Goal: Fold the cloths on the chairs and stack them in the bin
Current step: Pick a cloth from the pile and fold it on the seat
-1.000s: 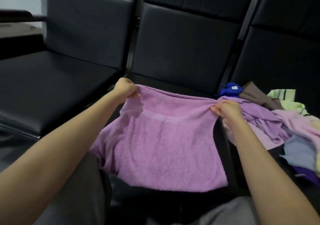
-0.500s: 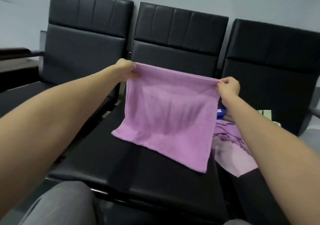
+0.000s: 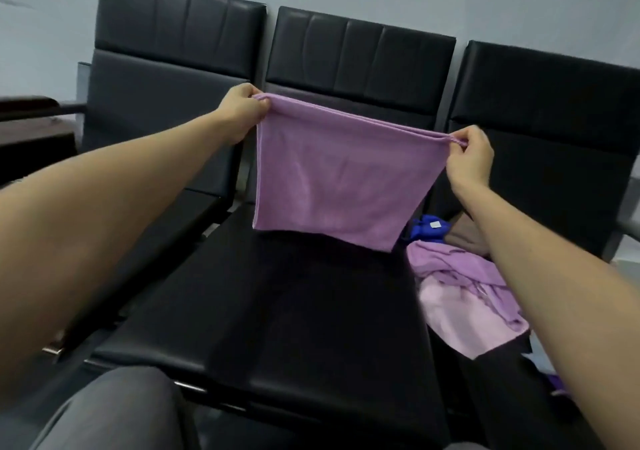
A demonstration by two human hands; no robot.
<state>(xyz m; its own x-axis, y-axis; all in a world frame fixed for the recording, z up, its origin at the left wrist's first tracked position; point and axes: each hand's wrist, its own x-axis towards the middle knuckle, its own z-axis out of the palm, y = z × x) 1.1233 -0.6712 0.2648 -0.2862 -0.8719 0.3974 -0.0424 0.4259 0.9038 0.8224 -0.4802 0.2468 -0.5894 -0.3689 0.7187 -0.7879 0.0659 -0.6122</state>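
Note:
A purple towel (image 3: 332, 176) hangs in the air, stretched flat above the middle chair seat (image 3: 294, 318). My left hand (image 3: 242, 112) pinches its top left corner. My right hand (image 3: 467, 158) pinches its top right corner, a little lower. The towel's bottom edge hangs just clear of the seat. On the right chair lies a pile of cloths (image 3: 464, 287): purple and pink ones in front, a blue one (image 3: 427, 229) and a brown one behind. No bin is in view.
Three black padded chairs stand in a row against a pale wall, the left chair (image 3: 159, 96) bare. A dark table edge (image 3: 24, 117) shows at far left. My grey-trousered knee (image 3: 110, 411) is at the bottom.
Both hands have lifted the purple towel from low over my lap up in front of the chair backs, so that it hangs free above the seat. The view has tilted upward.

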